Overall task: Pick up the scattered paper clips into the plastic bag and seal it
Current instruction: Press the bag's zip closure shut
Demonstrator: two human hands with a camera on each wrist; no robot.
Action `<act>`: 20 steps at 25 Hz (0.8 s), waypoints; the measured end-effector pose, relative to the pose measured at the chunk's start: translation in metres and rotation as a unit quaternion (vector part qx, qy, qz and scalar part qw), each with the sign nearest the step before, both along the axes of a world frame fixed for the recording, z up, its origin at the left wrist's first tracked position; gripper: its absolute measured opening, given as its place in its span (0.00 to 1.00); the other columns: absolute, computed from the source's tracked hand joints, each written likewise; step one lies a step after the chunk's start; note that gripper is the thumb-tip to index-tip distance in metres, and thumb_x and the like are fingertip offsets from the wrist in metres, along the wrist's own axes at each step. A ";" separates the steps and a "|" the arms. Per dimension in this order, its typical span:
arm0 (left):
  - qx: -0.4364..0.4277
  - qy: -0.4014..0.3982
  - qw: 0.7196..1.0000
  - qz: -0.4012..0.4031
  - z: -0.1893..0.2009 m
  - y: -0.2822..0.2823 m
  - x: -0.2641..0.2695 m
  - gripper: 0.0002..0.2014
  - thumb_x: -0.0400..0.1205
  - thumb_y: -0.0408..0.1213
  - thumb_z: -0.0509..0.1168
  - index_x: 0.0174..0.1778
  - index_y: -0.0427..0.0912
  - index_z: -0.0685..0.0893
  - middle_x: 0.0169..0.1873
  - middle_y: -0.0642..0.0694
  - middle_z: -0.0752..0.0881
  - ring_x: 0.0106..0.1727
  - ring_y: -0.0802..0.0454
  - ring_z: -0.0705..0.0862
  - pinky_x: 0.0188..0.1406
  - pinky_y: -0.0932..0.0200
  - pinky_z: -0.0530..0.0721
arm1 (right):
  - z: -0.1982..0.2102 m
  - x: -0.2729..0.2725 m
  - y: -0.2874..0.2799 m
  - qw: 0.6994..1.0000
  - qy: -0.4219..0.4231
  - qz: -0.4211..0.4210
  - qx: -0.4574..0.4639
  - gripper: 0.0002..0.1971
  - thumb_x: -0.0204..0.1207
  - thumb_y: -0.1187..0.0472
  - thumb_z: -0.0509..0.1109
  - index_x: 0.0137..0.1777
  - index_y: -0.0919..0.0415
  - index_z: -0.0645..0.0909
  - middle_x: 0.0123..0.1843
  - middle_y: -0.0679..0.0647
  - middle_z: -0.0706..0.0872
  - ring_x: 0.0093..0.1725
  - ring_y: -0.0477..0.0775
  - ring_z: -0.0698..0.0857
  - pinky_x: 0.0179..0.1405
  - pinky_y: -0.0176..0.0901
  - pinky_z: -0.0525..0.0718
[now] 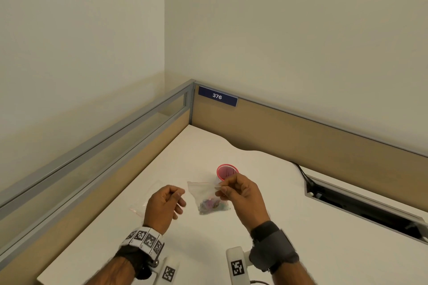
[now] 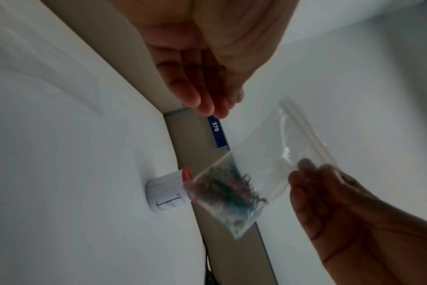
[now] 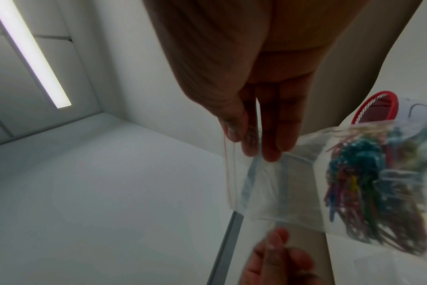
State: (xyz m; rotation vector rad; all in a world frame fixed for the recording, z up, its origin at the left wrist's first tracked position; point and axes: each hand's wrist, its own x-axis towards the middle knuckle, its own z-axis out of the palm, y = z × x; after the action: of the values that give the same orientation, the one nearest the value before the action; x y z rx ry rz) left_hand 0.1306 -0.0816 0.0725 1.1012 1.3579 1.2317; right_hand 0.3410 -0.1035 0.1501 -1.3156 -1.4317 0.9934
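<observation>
A small clear zip bag [image 1: 201, 192] hangs above the white desk [image 1: 289, 227], with several coloured paper clips [image 1: 210, 205] bunched at its bottom. My right hand [image 1: 220, 188] pinches the bag's top right corner at the zip strip. The right wrist view shows thumb and fingers [image 3: 271, 138] closed on the strip, the bag [image 3: 280, 189] and its clips [image 3: 368, 177]. My left hand [image 1: 181, 194] hovers just left of the bag with loosely curled fingers, holding nothing. The left wrist view shows that hand [image 2: 215, 104] apart from the bag [image 2: 276, 154].
A red mesh cup [image 1: 227, 171] with a white label stands just behind the bag. A second, empty clear bag [image 1: 143, 201] lies on the desk left of my left hand. A cable slot [image 1: 359, 203] cuts the desk at right. Partition walls [image 1: 301, 136] close the back and left.
</observation>
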 end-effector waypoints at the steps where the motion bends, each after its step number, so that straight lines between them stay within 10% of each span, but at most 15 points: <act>1: -0.049 -0.005 0.999 -0.022 -0.003 -0.002 0.004 0.13 0.88 0.41 0.64 0.47 0.33 0.86 0.28 0.40 0.91 0.27 0.42 0.83 0.23 0.57 0.78 | 0.002 0.000 0.000 1.000 0.001 0.003 0.008 0.04 0.77 0.72 0.68 0.46 0.65 0.84 0.44 0.55 0.92 0.45 0.52 0.91 0.47 0.41 0.90; 7: -0.210 -0.085 0.957 -0.180 0.018 -0.004 0.036 0.34 0.86 0.66 0.49 0.61 0.39 0.85 0.46 0.30 0.93 0.38 0.36 0.91 0.31 0.53 0.90 | -0.003 0.001 -0.008 0.999 -0.014 0.026 0.026 0.06 0.71 0.71 0.67 0.40 0.61 0.82 0.39 0.55 0.88 0.42 0.49 0.87 0.47 0.42 0.89; 13: -0.189 -0.157 0.966 -0.074 0.026 0.014 0.053 0.23 0.84 0.51 0.68 0.56 0.31 0.88 0.46 0.32 0.94 0.47 0.35 0.93 0.52 0.40 0.92 | -0.013 0.014 -0.011 0.998 0.019 0.062 0.001 0.11 0.63 0.59 0.66 0.40 0.68 0.81 0.43 0.68 0.87 0.48 0.68 0.85 0.50 0.53 0.89; 20: -0.134 -0.192 0.969 -0.084 0.036 0.018 0.060 0.16 0.80 0.26 0.72 0.62 0.44 0.82 0.53 0.34 0.91 0.45 0.40 0.92 0.39 0.49 0.92 | -0.024 0.005 -0.009 0.987 0.053 -0.111 -0.104 0.11 0.76 0.49 0.73 0.53 0.50 0.77 0.50 0.51 0.87 0.49 0.56 0.90 0.40 0.48 0.91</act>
State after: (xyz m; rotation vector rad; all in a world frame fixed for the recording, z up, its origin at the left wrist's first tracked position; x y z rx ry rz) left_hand 0.1904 -0.0632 0.1082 0.7257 1.0713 1.0377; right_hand 0.3457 -0.1126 0.1262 -1.5143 -1.0970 1.0670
